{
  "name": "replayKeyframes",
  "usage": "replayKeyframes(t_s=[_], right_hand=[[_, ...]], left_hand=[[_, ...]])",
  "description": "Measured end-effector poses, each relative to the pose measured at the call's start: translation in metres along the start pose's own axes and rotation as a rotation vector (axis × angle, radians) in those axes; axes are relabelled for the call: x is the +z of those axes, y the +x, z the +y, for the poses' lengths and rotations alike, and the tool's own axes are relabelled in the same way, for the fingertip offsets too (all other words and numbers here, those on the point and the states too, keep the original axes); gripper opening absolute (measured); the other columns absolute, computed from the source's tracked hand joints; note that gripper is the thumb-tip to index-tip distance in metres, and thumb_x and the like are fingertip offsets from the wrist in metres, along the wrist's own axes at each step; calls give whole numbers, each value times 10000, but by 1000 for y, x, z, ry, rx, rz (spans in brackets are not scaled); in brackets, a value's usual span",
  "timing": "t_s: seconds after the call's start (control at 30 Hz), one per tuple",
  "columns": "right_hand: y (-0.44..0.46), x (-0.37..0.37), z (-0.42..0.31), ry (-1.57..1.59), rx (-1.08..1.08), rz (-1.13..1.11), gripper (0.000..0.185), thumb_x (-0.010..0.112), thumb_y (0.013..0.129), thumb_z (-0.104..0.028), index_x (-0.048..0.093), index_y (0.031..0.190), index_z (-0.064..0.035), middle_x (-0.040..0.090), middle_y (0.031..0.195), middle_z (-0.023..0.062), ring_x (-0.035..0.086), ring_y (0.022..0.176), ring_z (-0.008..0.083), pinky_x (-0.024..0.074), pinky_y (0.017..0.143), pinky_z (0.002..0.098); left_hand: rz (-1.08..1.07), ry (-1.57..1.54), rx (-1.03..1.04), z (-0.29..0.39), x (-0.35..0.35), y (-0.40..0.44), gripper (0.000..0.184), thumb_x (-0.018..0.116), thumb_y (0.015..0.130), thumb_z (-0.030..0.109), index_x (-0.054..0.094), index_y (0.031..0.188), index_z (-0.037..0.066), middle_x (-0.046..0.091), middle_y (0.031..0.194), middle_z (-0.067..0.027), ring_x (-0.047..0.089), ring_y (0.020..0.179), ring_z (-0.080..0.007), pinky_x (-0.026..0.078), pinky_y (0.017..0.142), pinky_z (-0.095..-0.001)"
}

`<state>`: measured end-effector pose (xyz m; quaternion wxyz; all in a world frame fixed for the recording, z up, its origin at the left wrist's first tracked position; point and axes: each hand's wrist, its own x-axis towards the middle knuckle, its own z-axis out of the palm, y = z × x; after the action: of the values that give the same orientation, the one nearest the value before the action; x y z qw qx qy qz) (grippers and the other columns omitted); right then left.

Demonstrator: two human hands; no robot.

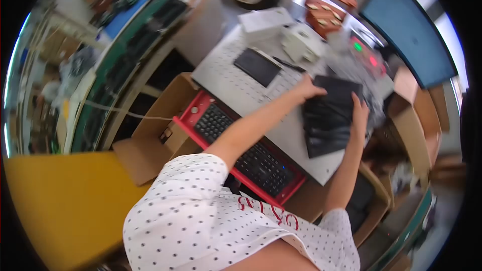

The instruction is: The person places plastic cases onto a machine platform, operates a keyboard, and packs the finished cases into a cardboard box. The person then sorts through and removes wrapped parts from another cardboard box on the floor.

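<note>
A black, flat, shiny wrinkled thing (pixel 329 120), like a plastic bag or pouch, lies over the right part of the white table. My left hand (pixel 307 89) grips its upper left edge with thumb and fingers. On the upper right side, my right hand (pixel 359 111) pinches the same black piece. Clear crumpled plastic (pixel 346 68) sits just behind it. Left of my left hand are a black rectangular device (pixel 257 66) and a dark pen-like thing (pixel 288 64). Motion blurs the hands a little.
A red tray with a black keyboard (pixel 263 168) sticks out at the table's (pixel 301 145) near edge. Behind stand a white box (pixel 266 22), a pale device (pixel 303 42), a brown rack (pixel 326 15) and a monitor (pixel 409 30). Open cardboard boxes (pixel 414 130) flank the right.
</note>
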<state>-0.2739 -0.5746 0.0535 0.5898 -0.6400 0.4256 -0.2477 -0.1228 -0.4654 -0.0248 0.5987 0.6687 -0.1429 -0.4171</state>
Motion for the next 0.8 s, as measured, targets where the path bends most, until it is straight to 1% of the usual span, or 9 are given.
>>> replayKeyframes(t_s=[0.1,0.17,0.23,0.27,0.37,0.4,0.53,0.67,0.8], right_hand=[[35,-27,45,16,-14,84,472,610,750,-309,531,1016,73,563,991,118,507,910,171,377,823,269],[9,-36,20,140,56,1,483,611,741,-334,538,996,70,558,967,120,501,897,174,374,812,271],[10,-45,24,215,92,34,476,606,741,-341,545,976,67,562,936,110,501,874,171,375,797,269],[6,-49,26,208,111,-17,497,602,741,-352,538,997,69,555,962,116,498,888,174,371,799,259],[39,-58,69,124,115,-70,632,587,720,-417,494,1102,77,494,1127,177,476,997,230,338,859,267],[34,-57,63,74,124,-101,645,577,713,-425,494,1099,85,492,1131,183,462,1023,235,330,872,285],[36,-42,59,-122,321,-136,621,548,717,-427,503,1114,49,511,1129,145,457,1033,227,319,888,303],[30,-37,44,-493,389,-37,723,536,682,-464,444,1175,56,424,1231,201,398,1131,303,277,935,348],[33,-46,72,-443,380,-229,782,508,661,-508,436,1177,74,411,1225,267,393,1147,366,306,934,384]], left_hand=[[-8,195,43,38,-2,-24,845,792,545,314,274,1129,-9,488,1001,-159,543,848,-223,473,619,-348],[-58,96,34,43,5,-24,876,770,576,321,227,1177,-13,495,1019,-165,546,844,-219,460,659,-327],[-71,19,-14,54,20,-40,757,745,611,298,335,1150,-40,505,1037,-152,538,869,-203,440,706,-312],[-268,-1,-48,49,19,-30,543,708,642,261,487,1029,-48,524,1024,-133,521,910,-191,421,737,-311],[-48,9,-81,7,32,10,398,682,647,234,569,910,-42,550,978,-129,525,908,-197,421,724,-314],[112,76,-87,-13,36,27,408,652,654,216,544,957,-35,562,942,-147,539,869,-221,432,726,-326],[43,-184,-298,-16,37,6,415,620,671,193,502,1011,-14,549,967,-160,540,867,-254,437,781,-387],[-1,-280,-363,-28,40,-4,425,612,676,184,486,1035,-6,552,976,-165,543,883,-270,437,794,-405],[111,-125,-412,-76,40,34,477,618,674,196,459,1089,22,507,1070,-176,504,965,-283,423,822,-427]])
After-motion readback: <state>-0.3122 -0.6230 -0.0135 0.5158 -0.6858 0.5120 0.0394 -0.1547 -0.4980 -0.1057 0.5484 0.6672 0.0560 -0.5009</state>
